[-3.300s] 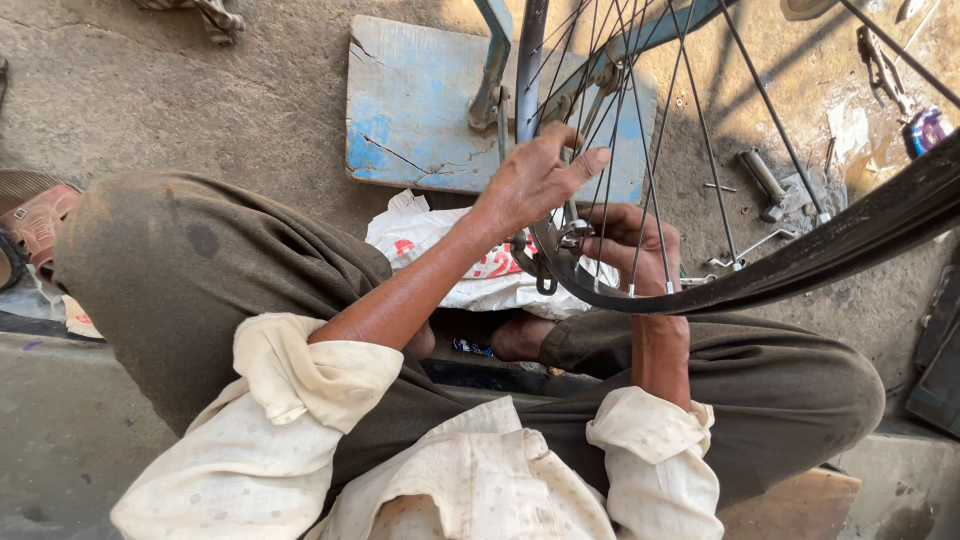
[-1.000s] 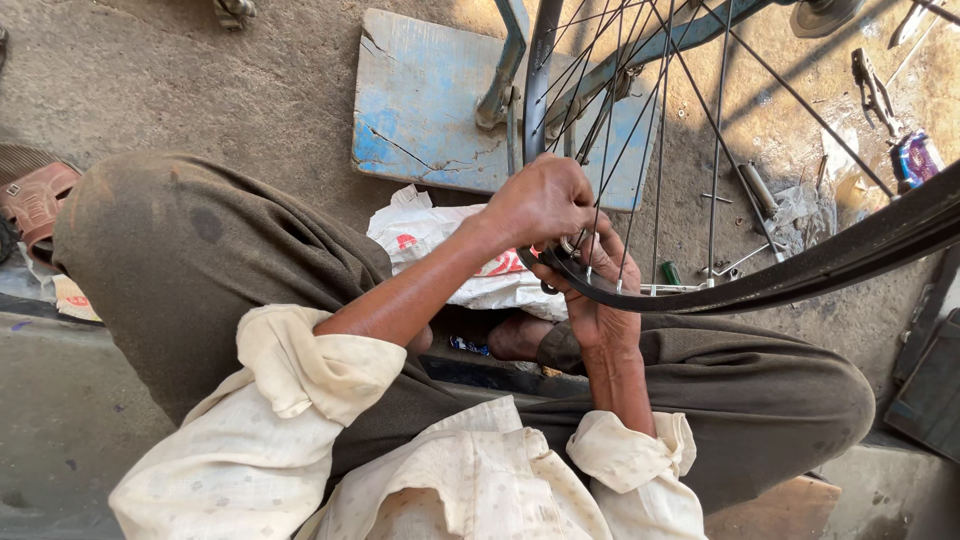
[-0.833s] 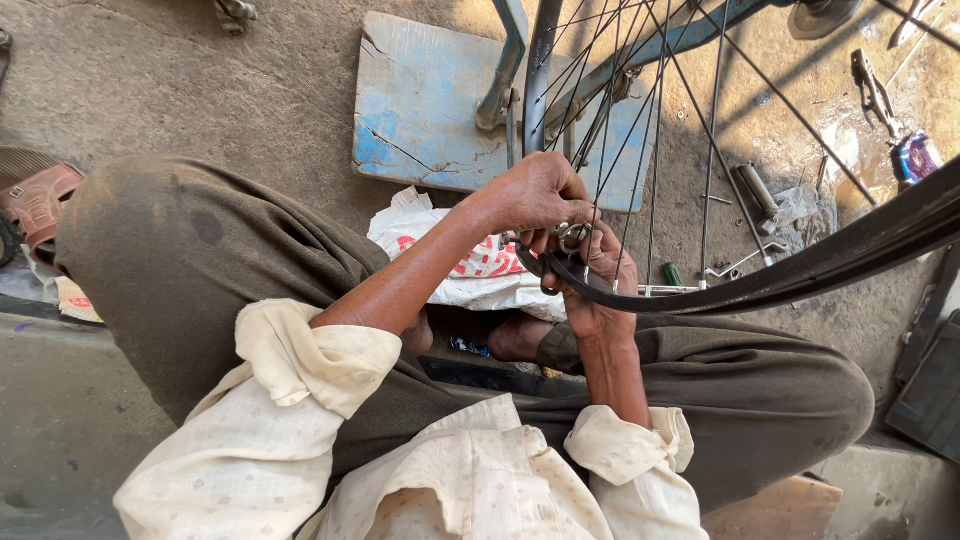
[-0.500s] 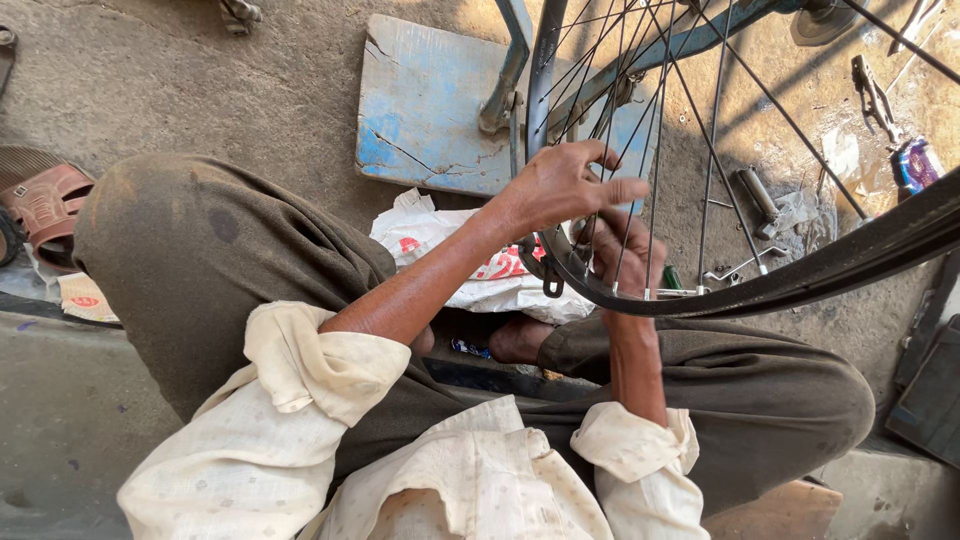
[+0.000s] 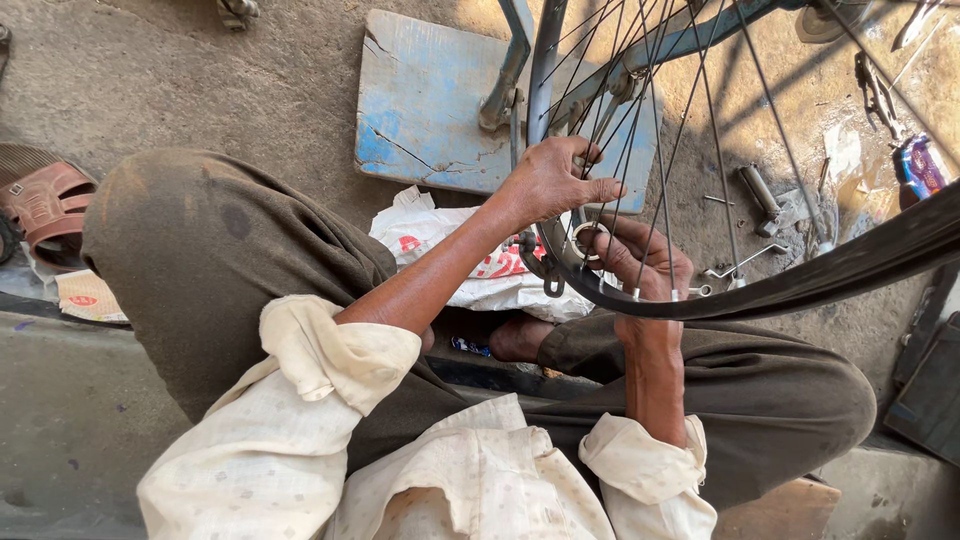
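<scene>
A bicycle wheel (image 5: 800, 285) with a black tyre and thin metal spokes stands in front of my crossed legs. My left hand (image 5: 552, 180) lies over the rim at the wheel's left side, fingers curled around rim and spokes, thumb pointing right. Just below it, my right hand (image 5: 648, 265) reaches up behind the spokes. Its fingertips pinch a small round metal spoke tool (image 5: 584, 241) against the rim. A dark hooked metal piece (image 5: 553, 285) hangs at the rim under my left hand.
A cracked blue board (image 5: 430, 110) lies on the ground under the bicycle's fork. A white printed plastic bag (image 5: 455, 245) sits by my foot. Loose tools and metal parts (image 5: 760, 195) lie at the right, a brown sandal (image 5: 45, 205) at the left.
My left hand has left its clenched place against the right hand and shifted slightly up the rim, fingers loosened. The right hand stays behind the spokes at the rim.
</scene>
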